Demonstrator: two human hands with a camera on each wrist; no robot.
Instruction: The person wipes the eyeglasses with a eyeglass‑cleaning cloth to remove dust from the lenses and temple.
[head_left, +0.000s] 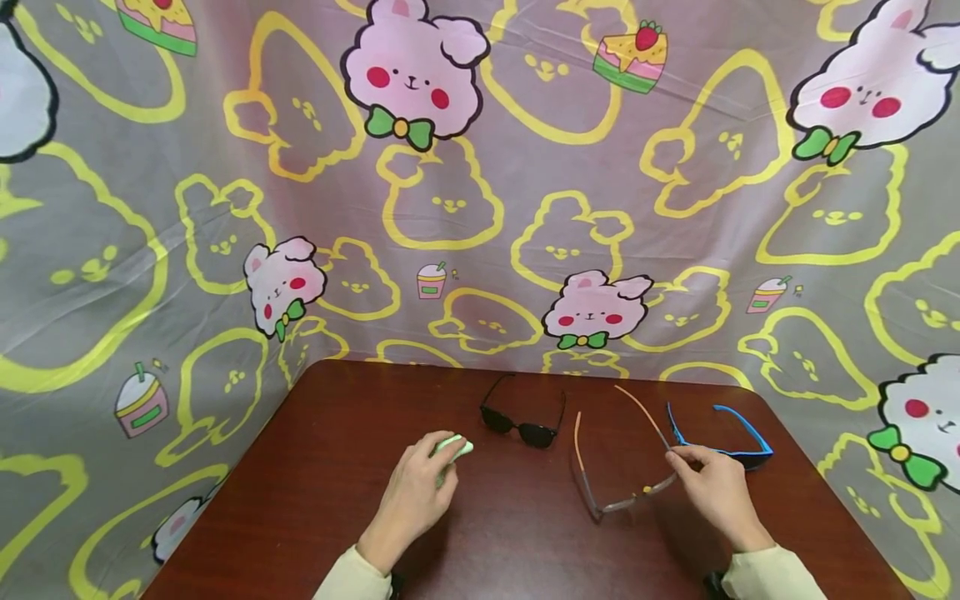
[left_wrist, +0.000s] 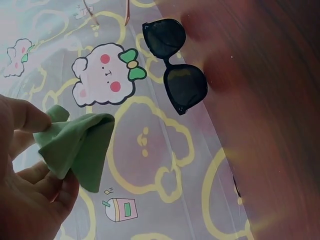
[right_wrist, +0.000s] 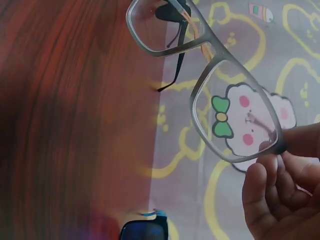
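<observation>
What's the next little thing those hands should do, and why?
Probably bring the crumpled light-green cloth toward the grey-framed, clear-lensed glasses: the left hand pinches the cloth, the right hand holds the glasses by one frame corner, and cloth and glasses are apart.

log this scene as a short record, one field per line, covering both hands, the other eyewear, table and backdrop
left hand: holds a bunched green cloth
right hand: pinches grey-framed glasses at one front corner
grey-framed glasses: arms unfolded, tips orange
black sunglasses: on the table, arms unfolded
blue-armed glasses: on the table beyond the right hand, partly hidden by it
table: reddish brown
backdrop: cartoon-printed sheet
</observation>
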